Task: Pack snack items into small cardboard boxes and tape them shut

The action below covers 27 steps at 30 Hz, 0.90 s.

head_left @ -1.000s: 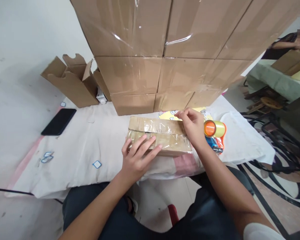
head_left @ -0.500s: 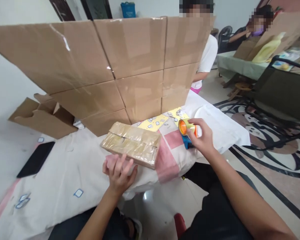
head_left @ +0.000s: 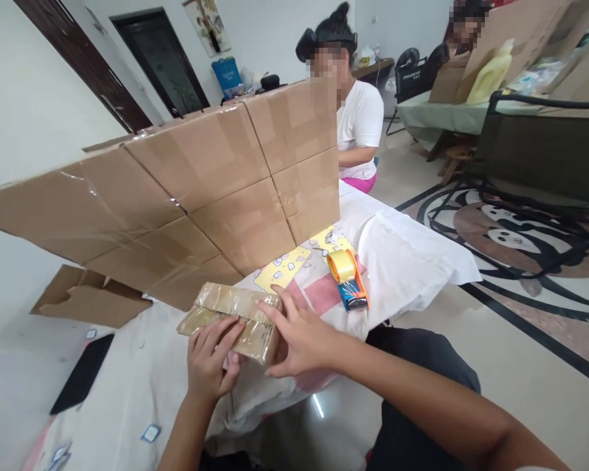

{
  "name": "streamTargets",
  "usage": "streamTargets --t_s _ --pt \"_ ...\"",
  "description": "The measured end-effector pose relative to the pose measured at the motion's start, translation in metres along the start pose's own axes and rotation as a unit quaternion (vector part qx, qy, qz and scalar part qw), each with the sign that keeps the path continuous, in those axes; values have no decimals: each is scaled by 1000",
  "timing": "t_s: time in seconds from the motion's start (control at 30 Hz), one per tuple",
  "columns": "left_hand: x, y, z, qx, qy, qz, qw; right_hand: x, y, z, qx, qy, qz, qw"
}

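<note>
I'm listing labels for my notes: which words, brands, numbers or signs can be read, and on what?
None can be read with certainty.
Blue rectangular bag: pale lettering, too small.
Black fabric chair: white lettering, blurred.
Brown tape-wrapped rectangular cardboard box: tiny dark marks, unreadable.

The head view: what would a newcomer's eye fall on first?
A tall cardboard wall would probably come first, standing on the table, with a person in a white shirt beyond its right end. In front of it, the left hand and right hand touch a taped box; an orange and blue tape dispenser lies to the right.
</note>
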<state>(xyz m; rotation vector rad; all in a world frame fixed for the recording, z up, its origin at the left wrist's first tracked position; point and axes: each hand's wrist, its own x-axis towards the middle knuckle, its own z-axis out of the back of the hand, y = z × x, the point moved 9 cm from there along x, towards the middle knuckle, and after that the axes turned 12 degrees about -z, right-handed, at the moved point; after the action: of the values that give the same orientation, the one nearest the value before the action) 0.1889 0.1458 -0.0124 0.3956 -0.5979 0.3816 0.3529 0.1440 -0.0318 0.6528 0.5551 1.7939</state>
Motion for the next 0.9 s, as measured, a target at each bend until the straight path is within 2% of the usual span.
streamTargets --t_s 0.1,0.17,0.23,0.27,0.37,0.4,0.43,0.5,0.57,0.6,0.67,0.73,0.77,0.9 --pt "3 2 3 -8 8 4 1000 -2 -6 -15 21 -33 -22 999" --pt "7 -1 4 -7 12 3 1000 -2 -8 -22 54 -66 -5 996" --pt "11 -8 6 8 8 -8 1000 -5 -13 -19 105 -107 20 989" --pt "14 -13 10 24 -13 -10 1000 -6 -17 -12 132 -126 24 983" --pt "12 -29 32 60 -130 6 990 -19 -32 28 185 -190 25 964" --pt "10 -35 33 51 -149 12 987 -27 -35 48 184 -221 32 957" --pt "8 -41 28 33 -137 12 990 -37 -38 72 173 -258 43 949" --pt "3 -60 1 -11 -40 -9 999 -65 -44 123 133 -355 65 923" --pt "-9 -82 -34 -26 88 -38 995 -98 -58 175 83 -471 55 877" --pt "-17 -91 -49 -21 133 -50 990 -115 -69 198 54 -524 32 850" --pt "-28 -105 -68 2 171 -61 983 -139 -96 233 -10 -589 -43 807" --pt "-33 -111 -79 26 167 -67 983 -151 -131 254 -55 -606 -114 786" --pt "-35 -112 -82 35 160 -71 984 -151 -149 260 -69 -599 -138 786" --pt "-41 -105 -92 58 128 -88 986 -126 -225 256 -105 -524 -212 818"
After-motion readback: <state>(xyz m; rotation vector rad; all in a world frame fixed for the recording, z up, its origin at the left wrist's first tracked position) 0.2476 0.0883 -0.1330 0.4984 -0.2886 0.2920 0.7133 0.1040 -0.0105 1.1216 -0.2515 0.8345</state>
